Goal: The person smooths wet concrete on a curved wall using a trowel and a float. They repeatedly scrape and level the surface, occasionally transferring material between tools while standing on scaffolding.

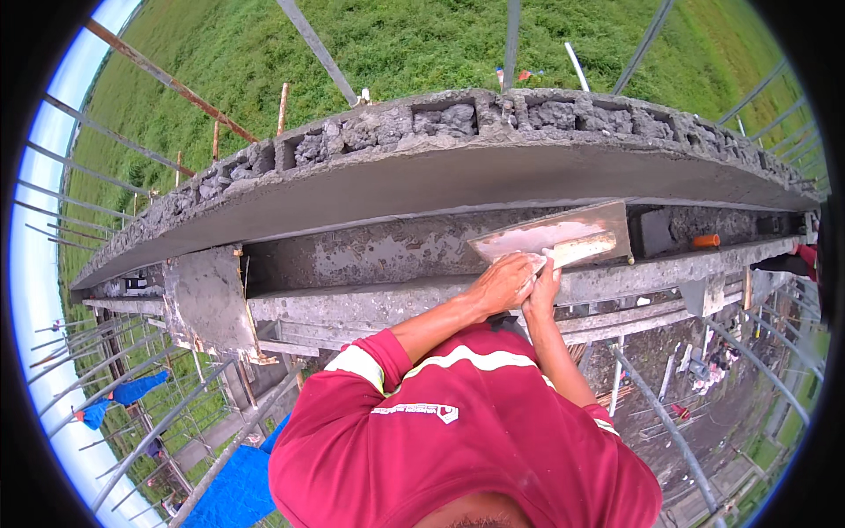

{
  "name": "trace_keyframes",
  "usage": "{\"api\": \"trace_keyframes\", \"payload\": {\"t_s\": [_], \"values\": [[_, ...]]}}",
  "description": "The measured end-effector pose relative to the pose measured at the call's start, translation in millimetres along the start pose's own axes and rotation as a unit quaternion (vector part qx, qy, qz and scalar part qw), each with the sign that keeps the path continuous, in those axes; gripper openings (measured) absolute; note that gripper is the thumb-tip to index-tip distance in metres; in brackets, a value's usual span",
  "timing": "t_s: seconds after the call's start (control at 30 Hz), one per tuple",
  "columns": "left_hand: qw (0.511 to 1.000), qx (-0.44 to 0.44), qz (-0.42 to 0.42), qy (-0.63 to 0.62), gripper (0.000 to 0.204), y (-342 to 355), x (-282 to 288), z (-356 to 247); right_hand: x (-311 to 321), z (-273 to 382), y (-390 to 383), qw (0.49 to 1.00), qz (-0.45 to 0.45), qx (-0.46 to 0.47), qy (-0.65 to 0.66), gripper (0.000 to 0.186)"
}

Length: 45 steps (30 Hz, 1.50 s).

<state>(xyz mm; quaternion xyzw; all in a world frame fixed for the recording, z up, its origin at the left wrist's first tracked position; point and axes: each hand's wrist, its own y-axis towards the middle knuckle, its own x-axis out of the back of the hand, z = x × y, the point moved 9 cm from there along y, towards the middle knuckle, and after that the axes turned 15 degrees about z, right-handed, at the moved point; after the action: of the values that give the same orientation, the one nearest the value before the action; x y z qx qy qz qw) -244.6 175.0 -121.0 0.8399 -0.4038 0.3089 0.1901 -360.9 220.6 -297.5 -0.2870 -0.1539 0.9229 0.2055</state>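
Observation:
Both my hands come together at the near left end of a plastering float [607, 222], a broad rectangular board smeared with grey mortar and fitted with a pale wooden handle. My left hand [509, 280] is closed at the handle's end, its fingers against those of the other hand. My right hand [541, 292] is closed there too, thumb upward along the handle. Where the fingers overlap, the exact grip is hidden. The float is tilted over a concrete gutter channel [378, 251], below the smooth plastered inner face of a block wall [422, 180].
A mortar-covered board [207, 299] lies across the channel at left. An orange pipe end [706, 240] sticks up at right, near another person's dark red sleeve [805, 255]. Scaffold poles [673, 431] and a blue tarp [233, 488] stand below the near ledge [352, 306], with ground far beneath.

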Motion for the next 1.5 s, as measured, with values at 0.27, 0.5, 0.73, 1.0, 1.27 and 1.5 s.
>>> {"api": "trace_keyframes", "payload": {"t_s": [0.27, 0.5, 0.73, 1.0, 1.27, 1.5], "values": [[0.951, 0.149, -0.104, 0.251, 0.043, 23.2, 309.8, 82.4, 57.2, -48.2, 55.7, 0.972, -0.071, -0.013, 0.222, 0.027], [0.958, 0.267, 0.096, -0.033, 0.073, 44.5, 296.6, 180.7, 30.5, -95.9, 72.6, 0.943, -0.302, 0.049, 0.129, 0.043], [0.966, 0.241, 0.085, -0.025, 0.076, 39.5, 297.2, 165.2, -46.9, -158.8, 112.2, 0.922, -0.217, 0.054, 0.316, 0.036], [0.963, 0.258, 0.073, 0.001, 0.084, 36.2, 299.7, 166.9, -71.5, -158.4, 139.7, 0.917, -0.237, 0.070, 0.314, 0.036], [0.963, 0.259, 0.065, 0.019, 0.090, 38.5, 308.7, 186.4, -95.5, -110.1, 122.2, 0.932, -0.264, 0.133, 0.210, 0.034], [0.961, 0.263, 0.075, 0.039, 0.093, 40.6, 305.0, 179.1, -152.1, -12.7, 71.4, 0.940, -0.251, 0.226, 0.043, 0.049]]}}
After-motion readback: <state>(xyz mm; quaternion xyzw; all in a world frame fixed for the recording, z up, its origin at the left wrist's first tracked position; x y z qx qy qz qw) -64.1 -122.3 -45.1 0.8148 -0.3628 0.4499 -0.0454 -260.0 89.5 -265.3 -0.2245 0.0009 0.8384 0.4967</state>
